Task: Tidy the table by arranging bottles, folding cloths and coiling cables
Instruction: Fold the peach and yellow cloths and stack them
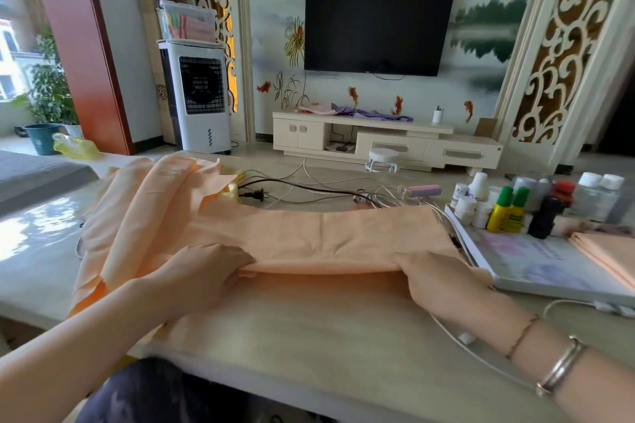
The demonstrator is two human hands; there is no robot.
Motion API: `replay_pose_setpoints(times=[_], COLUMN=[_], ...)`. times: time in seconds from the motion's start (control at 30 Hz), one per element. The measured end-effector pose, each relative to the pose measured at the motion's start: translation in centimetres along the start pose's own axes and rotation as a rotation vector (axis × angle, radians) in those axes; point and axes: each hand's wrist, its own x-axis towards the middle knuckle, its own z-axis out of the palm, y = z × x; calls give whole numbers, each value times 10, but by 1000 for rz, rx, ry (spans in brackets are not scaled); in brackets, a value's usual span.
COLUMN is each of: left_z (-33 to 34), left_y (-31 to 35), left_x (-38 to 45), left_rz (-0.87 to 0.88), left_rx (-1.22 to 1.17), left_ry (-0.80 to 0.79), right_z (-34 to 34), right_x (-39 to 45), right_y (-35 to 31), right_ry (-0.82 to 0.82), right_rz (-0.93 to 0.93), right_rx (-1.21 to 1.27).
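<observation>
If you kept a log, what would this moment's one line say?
step: folding cloth | left hand: grips peach cloth fold edge | right hand: grips same edge | cables: uncoiled | bottles: grouped right

On the table lie 2 peach cloths (309,237), 2 green-capped yellow bottles (508,211), 2 clear white-capped bottles (598,197), 1 black plug (254,195), 1 pink power bank (424,191) and 1 book (536,261), with 2 hands (202,271) there.

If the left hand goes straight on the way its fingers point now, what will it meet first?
The left hand points right along the peach cloth fold; it would probably meet the right hand first.
</observation>
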Motion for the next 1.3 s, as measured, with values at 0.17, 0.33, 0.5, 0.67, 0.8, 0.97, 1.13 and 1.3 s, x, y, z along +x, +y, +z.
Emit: replay_pose_setpoints(times=[0.17,0.33,0.5,0.67,0.8,0.97,1.13,1.3], left_z=[-22,-31,-15,-2,5,21,31,23], left_y=[1,-10,-23,-32,-32,-28,-3,80], left_x=[7,18,33,46,55,58,57,77], left_rz=[-48,-115,-190,-224,-200,-176,-21,255], left_rx=[-91,-268,-193,-169,-27,61,-43,-436], left_ry=[15,-179,-138,-82,-30,109,447,245], right_z=[-23,-42,-21,2,14,25,31,32], right_x=[-4,-4,31,57,66,64,64,62], right_y=[16,19,19,16,15,20,23,26], right_ry=[-23,-300,-173,-22,59,142,141,166], right_rz=[18,-111,31,39,63,138,150,140], right_rx=[53,277,94,39,-6,-59,-101,-84])
